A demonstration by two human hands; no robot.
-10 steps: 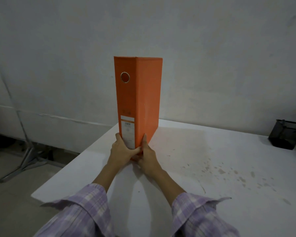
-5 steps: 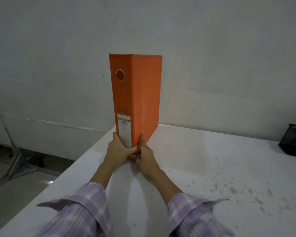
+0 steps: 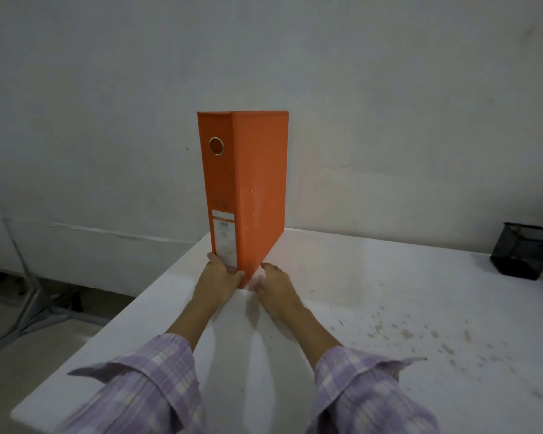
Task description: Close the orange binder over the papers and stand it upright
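The orange binder (image 3: 259, 189) is closed and stands upright on the white table (image 3: 373, 286), near its far left corner. Its spine, with a metal ring hole and a white label, faces me. No papers show. My left hand (image 3: 217, 281) cups the foot of the spine, fingers on the left side and thumb against the front corner. My right hand (image 3: 278, 288) lies flat on the table just right of the binder's base. Its fingertips are at the cover's lower edge, and a small gap shows beside the thumb.
A black mesh pen holder (image 3: 521, 250) stands at the table's far right. Brown specks (image 3: 420, 333) dot the right side of the tabletop. The table's left edge is close to the binder, with a metal stand's legs (image 3: 35, 296) on the floor beyond. A grey wall rises behind.
My right hand has let go of the binder's base and slid a little to the right onto the table. The left hand stays at the spine. The binder remains upright.
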